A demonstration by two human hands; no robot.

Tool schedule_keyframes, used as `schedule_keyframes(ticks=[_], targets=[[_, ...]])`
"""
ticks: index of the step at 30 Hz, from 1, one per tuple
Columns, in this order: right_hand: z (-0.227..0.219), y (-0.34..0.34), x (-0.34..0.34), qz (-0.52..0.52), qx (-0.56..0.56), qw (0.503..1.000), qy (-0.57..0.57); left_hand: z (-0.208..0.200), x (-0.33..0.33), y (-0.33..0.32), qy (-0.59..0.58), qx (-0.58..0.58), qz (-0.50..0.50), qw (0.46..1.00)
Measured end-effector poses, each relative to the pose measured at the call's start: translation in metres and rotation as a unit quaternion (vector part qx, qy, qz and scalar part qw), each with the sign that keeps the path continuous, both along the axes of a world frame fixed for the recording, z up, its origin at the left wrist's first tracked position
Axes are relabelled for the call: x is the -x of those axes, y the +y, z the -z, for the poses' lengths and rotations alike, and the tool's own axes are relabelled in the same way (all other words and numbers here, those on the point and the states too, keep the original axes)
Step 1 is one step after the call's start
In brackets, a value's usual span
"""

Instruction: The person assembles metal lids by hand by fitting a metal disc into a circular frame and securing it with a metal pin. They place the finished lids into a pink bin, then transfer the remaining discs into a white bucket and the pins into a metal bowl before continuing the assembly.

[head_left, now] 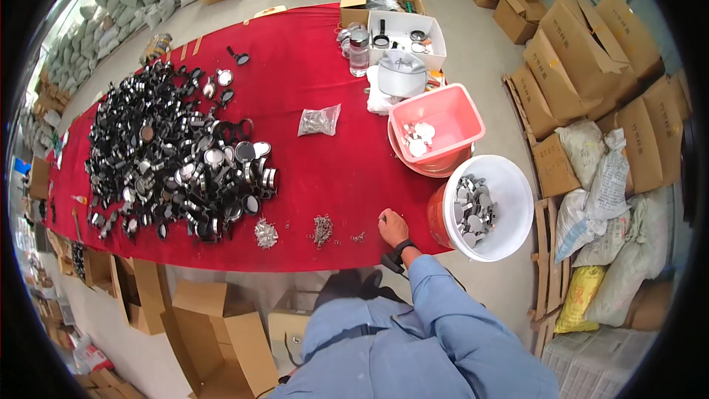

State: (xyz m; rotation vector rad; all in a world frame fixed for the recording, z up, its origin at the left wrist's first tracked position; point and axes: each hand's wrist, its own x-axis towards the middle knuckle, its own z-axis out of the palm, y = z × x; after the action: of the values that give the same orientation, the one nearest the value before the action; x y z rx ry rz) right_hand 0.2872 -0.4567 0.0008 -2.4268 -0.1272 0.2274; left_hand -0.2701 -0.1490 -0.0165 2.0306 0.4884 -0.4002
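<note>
My right hand (394,227) rests on the red tablecloth (347,199) near the table's front edge, its fingers curled together. Whatever they may hold is too small to make out. My left hand is out of sight. Closest on the right stands a white-lined orange bucket (509,233) with grey metal pieces (474,210) inside. Left of my hand lie a few tiny metal bits (358,237), a heap of small rings (322,230) and a heap of silvery small parts (266,233). A big pile of black, round-headed pieces with short handles (170,151) covers the table's left half.
Behind the bucket, a pink basin (436,114) holds several white pieces. Farther back are a grey cap (402,74), a clear bottle (359,52) and a white box (432,44). A clear plastic bag (319,120) lies mid-table. Cartons (576,52) and sacks (583,151) line the right.
</note>
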Motion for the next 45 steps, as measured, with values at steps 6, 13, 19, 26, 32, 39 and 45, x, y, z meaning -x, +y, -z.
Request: schedule_keyframes(ticks=[6, 13, 19, 26, 32, 39, 45], targets=[[-0.016, 0.001, -0.01, -0.041, 0.086, 0.988, 0.125, -0.013, 0.012, 0.007, 0.019, 0.017, 0.033, 0.999], [-0.007, -0.006, 0.009, -0.038, 0.081, 0.988, 0.129, -0.029, -0.035, 0.038, 0.038, 0.022, 0.115, 0.992], [-0.001, -0.015, 0.027, -0.036, 0.03, 0.993, 0.11, -0.048, -0.057, 0.044, 0.066, 0.01, 0.172, 0.983], [0.002, -0.057, 0.027, -0.138, -0.016, 0.974, 0.18, -0.065, -0.059, -0.018, 0.109, 0.011, 0.212, 0.971], [0.001, -0.103, 0.019, -0.179, 0.027, 0.968, 0.172, -0.11, -0.016, -0.082, 0.182, 0.017, 0.252, 0.95], [-0.022, -0.113, 0.046, -0.285, 0.019, 0.935, 0.21, -0.127, -0.013, -0.167, 0.226, -0.001, 0.244, 0.943], [-0.02, -0.122, 0.066, -0.346, -0.01, 0.915, 0.209, -0.166, 0.029, -0.231, 0.296, 0.013, 0.24, 0.924]])
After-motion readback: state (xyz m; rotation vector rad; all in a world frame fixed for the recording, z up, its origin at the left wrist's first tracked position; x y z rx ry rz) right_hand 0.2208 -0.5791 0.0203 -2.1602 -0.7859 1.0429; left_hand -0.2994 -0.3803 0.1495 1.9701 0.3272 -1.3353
